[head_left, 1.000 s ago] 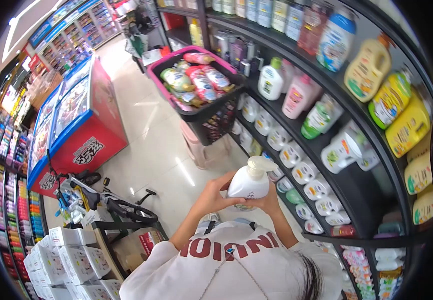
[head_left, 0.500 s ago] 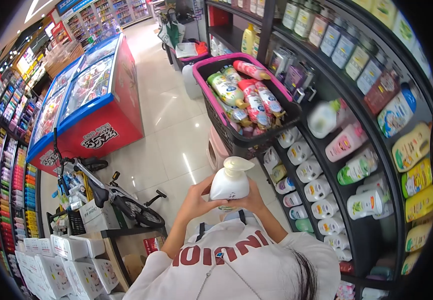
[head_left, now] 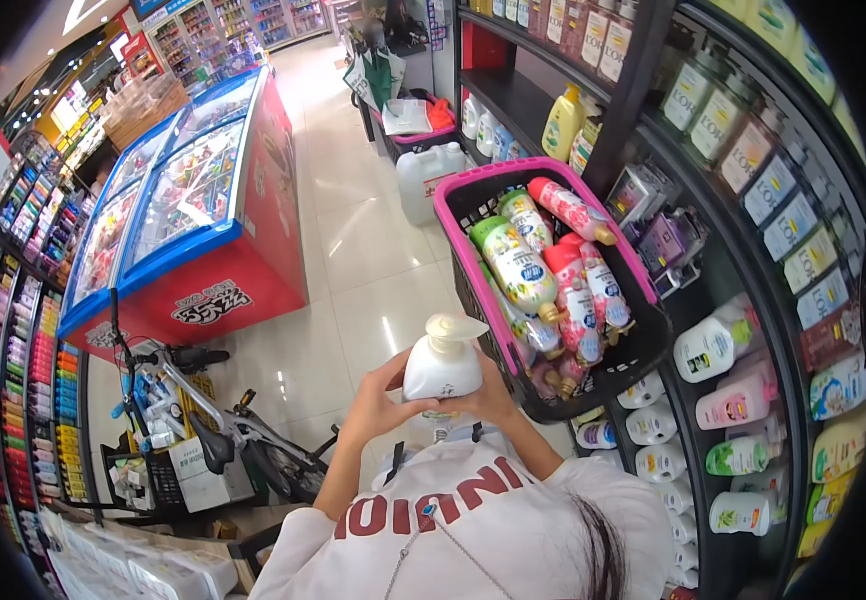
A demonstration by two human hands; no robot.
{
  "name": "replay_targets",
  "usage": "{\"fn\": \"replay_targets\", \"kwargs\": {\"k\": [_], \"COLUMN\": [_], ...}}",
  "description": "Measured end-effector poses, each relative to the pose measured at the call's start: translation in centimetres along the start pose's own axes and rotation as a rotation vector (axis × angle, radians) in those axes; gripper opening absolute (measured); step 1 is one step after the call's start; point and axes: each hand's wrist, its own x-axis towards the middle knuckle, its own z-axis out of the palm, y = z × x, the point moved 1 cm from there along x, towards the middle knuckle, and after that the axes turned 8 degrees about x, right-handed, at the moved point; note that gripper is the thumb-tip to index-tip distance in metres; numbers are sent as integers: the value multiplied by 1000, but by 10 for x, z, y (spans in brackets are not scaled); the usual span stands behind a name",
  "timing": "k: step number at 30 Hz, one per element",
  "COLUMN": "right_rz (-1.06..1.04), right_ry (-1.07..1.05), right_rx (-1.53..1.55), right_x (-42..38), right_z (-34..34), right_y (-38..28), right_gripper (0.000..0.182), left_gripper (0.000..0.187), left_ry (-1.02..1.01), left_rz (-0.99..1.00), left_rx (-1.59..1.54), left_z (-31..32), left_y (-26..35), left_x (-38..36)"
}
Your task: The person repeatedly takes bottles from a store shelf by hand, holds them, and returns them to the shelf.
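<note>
A white pump bottle [head_left: 443, 372] with a cream pump head is held upright in front of my chest. My left hand [head_left: 385, 400] grips its left side, and my right hand [head_left: 494, 392] is wrapped around its right side. The lower part of the bottle is mostly hidden by my fingers. Just beyond my right hand stands a black basket [head_left: 633, 372] with a pink rim, filled with green-and-white bottles [head_left: 515, 268] and pink bottles [head_left: 575, 300].
Dark shelves [head_left: 673, 420] full of bottles run along my right. A red chest freezer [head_left: 243, 270] with blue edges stands at the left, with a bicycle [head_left: 223, 420] in front of it. A white jug [head_left: 423, 185] sits on the floor behind the basket.
The view has shifted, and the basket now appears nearer and lower, close to my right hand. Both hands keep hold of the pump bottle, which stays before my chest.
</note>
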Motion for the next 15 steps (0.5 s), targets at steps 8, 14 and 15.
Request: {"fn": "replay_targets", "kwargs": {"k": [8, 14, 15], "right_rz": [79, 124, 107], "right_ry": [53, 152, 167], "right_rx": [-22, 6, 42], "right_x": [87, 164, 181], "right_z": [-5, 3, 6], "right_y": [39, 66, 72], "right_gripper": [66, 66, 66], "left_gripper": [66, 67, 68], "left_ry": [-41, -132, -147], "left_rz": [-20, 24, 54], "left_rx": [-21, -55, -50], "left_z": [-48, -102, -115], "left_y": [-37, -67, -74], "left_x": [84, 158, 172]}}
